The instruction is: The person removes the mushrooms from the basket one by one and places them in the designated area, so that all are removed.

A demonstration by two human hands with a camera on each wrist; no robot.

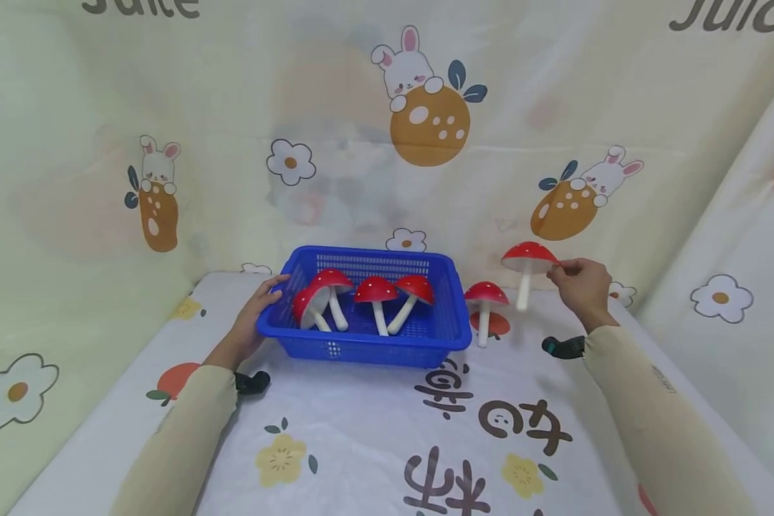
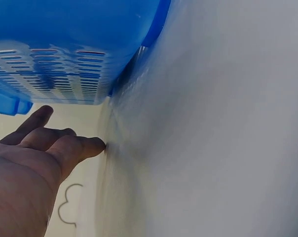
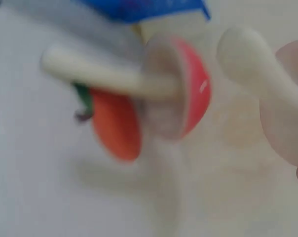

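Observation:
My right hand (image 1: 583, 287) pinches the cap edge of a red toy mushroom (image 1: 529, 255) with white dots, holding it up with its white stem (image 3: 257, 66) hanging down. Left of it on the cloth is a second red mushroom (image 1: 486, 292), close beside the blue plastic basket (image 1: 368, 352). Several more mushrooms (image 1: 375, 289) lie inside that basket, tilted various ways. At the basket's left end is my left hand (image 1: 253, 319); in the left wrist view its fingers (image 2: 75, 148) stretch out, loosely bent, next to the slotted blue wall (image 2: 65, 64).
A white printed cloth (image 1: 335, 430) with flowers, fruit and brown lettering covers the table. Behind it rises a pale curtain (image 1: 232, 208) patterned with rabbits, with more curtain at both sides. A dark wrist device (image 1: 253, 383) shows near the left sleeve, another (image 1: 561, 348) near the right.

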